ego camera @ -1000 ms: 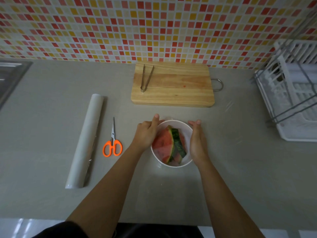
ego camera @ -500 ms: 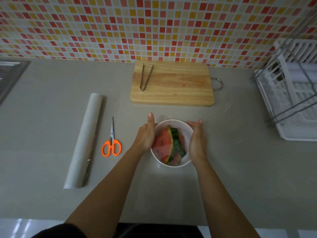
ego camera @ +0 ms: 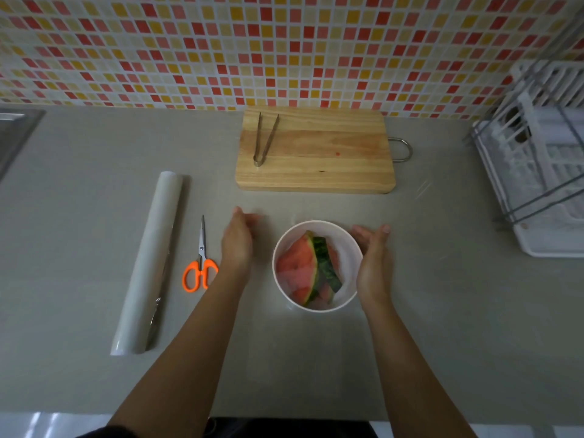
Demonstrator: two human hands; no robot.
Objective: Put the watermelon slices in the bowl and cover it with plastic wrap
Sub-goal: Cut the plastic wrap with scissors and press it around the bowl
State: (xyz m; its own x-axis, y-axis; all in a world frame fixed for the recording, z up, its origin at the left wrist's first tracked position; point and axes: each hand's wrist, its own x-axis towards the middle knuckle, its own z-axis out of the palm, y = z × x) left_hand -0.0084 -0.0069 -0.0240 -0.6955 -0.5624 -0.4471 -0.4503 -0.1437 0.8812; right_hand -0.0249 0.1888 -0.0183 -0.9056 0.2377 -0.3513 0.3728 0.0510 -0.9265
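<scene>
On the bench (ego camera: pixel 94 216), both open hands, left (ego camera: pixel 237 241) and right (ego camera: pixel 374 263), hold nothing; the bowl (ego camera: pixel 347 238) looks light and rigid, best taken by its sides.

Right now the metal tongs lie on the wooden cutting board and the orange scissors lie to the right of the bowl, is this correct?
Not quite. The head view shows the orange scissors to the left of the bowl, between it and the plastic wrap roll. The metal tongs do lie on the wooden cutting board.
</scene>
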